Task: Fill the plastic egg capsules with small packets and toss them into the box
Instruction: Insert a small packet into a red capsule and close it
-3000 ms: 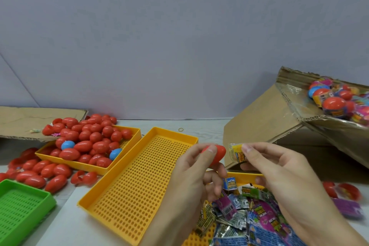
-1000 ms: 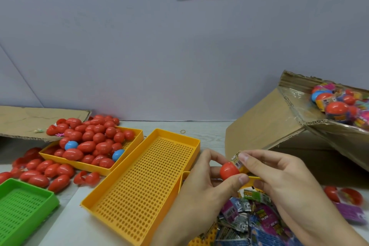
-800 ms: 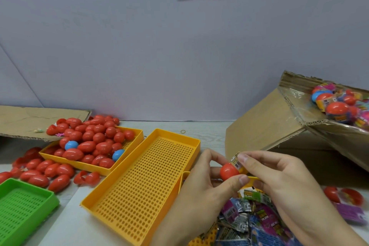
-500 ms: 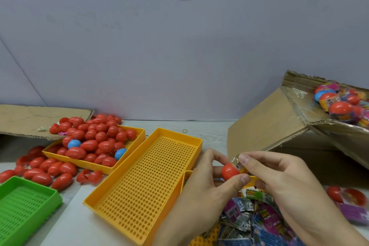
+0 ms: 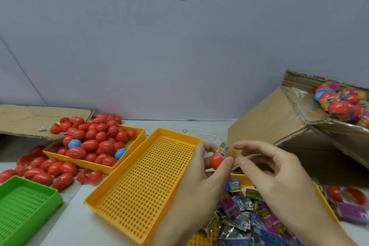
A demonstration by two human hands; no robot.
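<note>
1. The left hand [image 5: 201, 173] pinched a red egg capsule [image 5: 216, 161] between thumb and curled fingers, above the surface [image 5: 65, 223].
2. A small packet [image 5: 224, 149] stuck out of the capsule's top.
3. The right hand [image 5: 279, 177] hovered just beside it, fingers [image 5: 242, 147] loosely spread; whether they touched the packet was unclear.
4. Loose packets [image 5: 243, 205] lay below the hands.
5. The cardboard box [image 5: 279, 118] of filled capsules stood right; an empty yellow tray [image 5: 139, 183] lay left.
</note>
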